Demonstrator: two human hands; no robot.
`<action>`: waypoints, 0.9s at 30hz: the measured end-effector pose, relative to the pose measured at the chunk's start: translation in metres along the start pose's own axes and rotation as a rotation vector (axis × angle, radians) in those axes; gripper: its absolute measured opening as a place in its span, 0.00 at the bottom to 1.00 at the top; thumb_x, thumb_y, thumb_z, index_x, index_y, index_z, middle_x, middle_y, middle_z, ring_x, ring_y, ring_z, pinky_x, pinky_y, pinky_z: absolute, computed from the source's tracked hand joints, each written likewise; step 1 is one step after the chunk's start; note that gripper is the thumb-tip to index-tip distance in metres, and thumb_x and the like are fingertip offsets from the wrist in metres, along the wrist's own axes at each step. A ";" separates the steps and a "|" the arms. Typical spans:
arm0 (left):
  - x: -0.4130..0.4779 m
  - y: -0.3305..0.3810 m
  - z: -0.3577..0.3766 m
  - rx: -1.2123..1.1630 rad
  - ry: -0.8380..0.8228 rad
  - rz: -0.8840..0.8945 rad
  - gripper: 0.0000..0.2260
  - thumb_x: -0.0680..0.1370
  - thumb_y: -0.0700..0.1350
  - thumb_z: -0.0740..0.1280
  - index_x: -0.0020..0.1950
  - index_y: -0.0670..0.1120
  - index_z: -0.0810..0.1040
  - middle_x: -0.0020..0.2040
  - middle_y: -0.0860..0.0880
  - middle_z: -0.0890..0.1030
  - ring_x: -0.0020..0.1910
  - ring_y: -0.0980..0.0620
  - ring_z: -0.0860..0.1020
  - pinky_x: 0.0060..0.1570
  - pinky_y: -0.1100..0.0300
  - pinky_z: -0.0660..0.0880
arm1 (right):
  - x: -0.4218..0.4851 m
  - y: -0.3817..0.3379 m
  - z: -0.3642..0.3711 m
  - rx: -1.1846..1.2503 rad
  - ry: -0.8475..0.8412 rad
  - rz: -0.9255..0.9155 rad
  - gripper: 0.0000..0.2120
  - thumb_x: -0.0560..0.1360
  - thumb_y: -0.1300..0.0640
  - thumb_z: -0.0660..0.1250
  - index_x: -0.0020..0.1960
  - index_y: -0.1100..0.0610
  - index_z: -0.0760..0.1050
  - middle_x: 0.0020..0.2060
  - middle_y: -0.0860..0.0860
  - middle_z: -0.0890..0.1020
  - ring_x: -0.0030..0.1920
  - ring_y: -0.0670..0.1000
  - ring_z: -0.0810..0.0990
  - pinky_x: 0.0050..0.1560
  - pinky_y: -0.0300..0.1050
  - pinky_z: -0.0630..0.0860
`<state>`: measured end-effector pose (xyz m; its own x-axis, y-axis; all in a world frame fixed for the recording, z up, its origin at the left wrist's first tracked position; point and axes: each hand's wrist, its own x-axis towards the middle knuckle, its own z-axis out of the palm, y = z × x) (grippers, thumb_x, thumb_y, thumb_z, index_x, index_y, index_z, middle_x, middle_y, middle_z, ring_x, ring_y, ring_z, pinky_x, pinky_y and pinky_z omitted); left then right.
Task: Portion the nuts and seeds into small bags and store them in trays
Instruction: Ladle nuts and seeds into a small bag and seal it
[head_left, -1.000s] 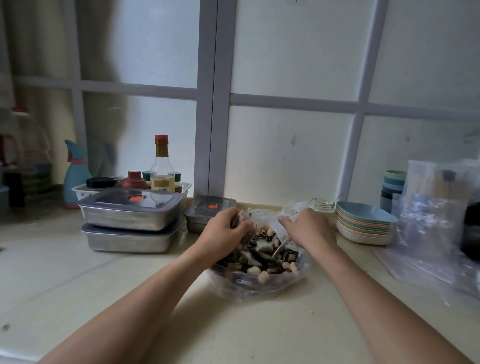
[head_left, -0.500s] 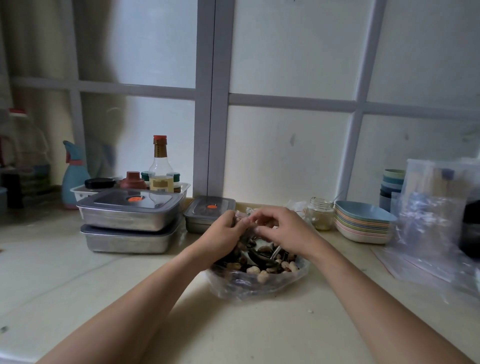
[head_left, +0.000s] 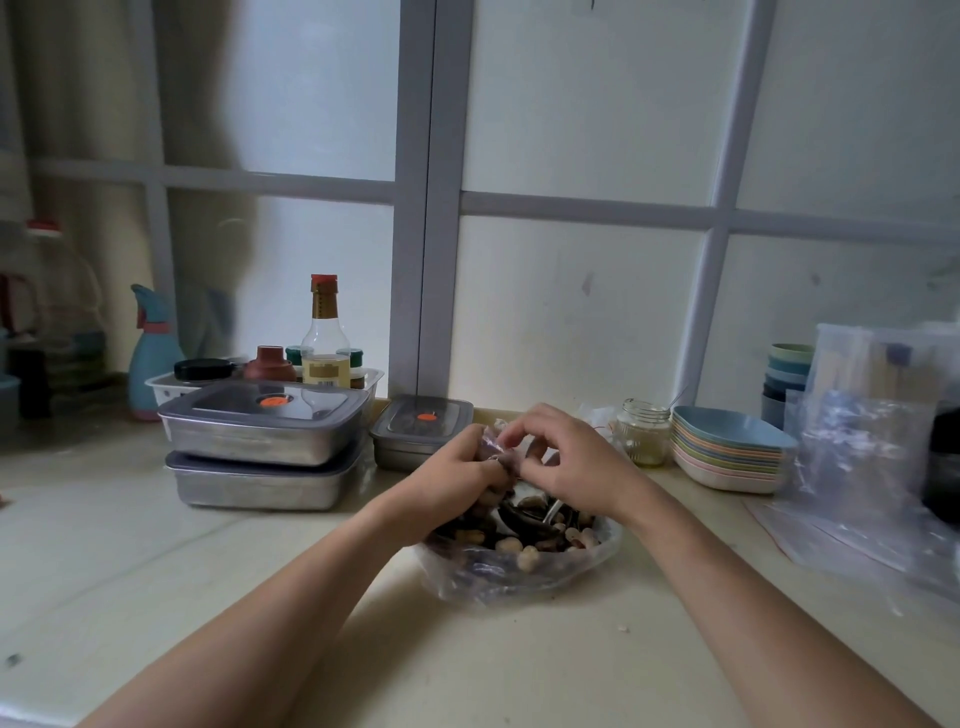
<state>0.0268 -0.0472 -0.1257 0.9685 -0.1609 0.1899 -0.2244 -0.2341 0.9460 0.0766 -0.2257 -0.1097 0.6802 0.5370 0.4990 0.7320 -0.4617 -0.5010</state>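
While both hands work above the open sack of nuts and seeds (head_left: 519, 558) at the centre of the worktop (head_left: 156, 561), the left hand (head_left: 457, 480) grips a small bag (head_left: 492, 444) and the right hand (head_left: 571, 462) pinches its top with curled fingertips. Head view: lidded steel trays (head_left: 265, 431) stand stacked at far left. Closing it well probably means holding the bag upright, keeping kernels below the opening, and pressing evenly across.
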 end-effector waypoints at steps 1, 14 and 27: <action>-0.001 0.000 0.000 -0.004 -0.005 -0.002 0.13 0.81 0.35 0.64 0.65 0.41 0.71 0.42 0.45 0.77 0.39 0.49 0.73 0.36 0.60 0.71 | 0.000 -0.001 0.000 -0.043 -0.004 -0.018 0.08 0.77 0.59 0.72 0.52 0.47 0.83 0.52 0.45 0.79 0.44 0.50 0.81 0.45 0.41 0.79; 0.000 -0.001 -0.001 0.024 0.054 0.040 0.15 0.83 0.39 0.65 0.68 0.48 0.69 0.50 0.43 0.82 0.45 0.52 0.82 0.48 0.59 0.81 | -0.004 -0.016 -0.008 0.018 0.060 -0.074 0.05 0.79 0.57 0.71 0.48 0.47 0.83 0.41 0.39 0.82 0.34 0.45 0.78 0.38 0.35 0.73; -0.001 0.002 -0.001 -0.037 0.023 0.061 0.19 0.82 0.36 0.59 0.72 0.47 0.64 0.45 0.43 0.77 0.37 0.52 0.77 0.35 0.61 0.74 | -0.003 -0.014 -0.002 0.041 0.098 -0.061 0.04 0.78 0.58 0.73 0.47 0.50 0.85 0.41 0.45 0.84 0.29 0.51 0.80 0.34 0.44 0.80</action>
<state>0.0257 -0.0466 -0.1232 0.9554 -0.1519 0.2532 -0.2796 -0.1892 0.9413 0.0642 -0.2224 -0.1028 0.6367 0.4907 0.5949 0.7711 -0.4003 -0.4951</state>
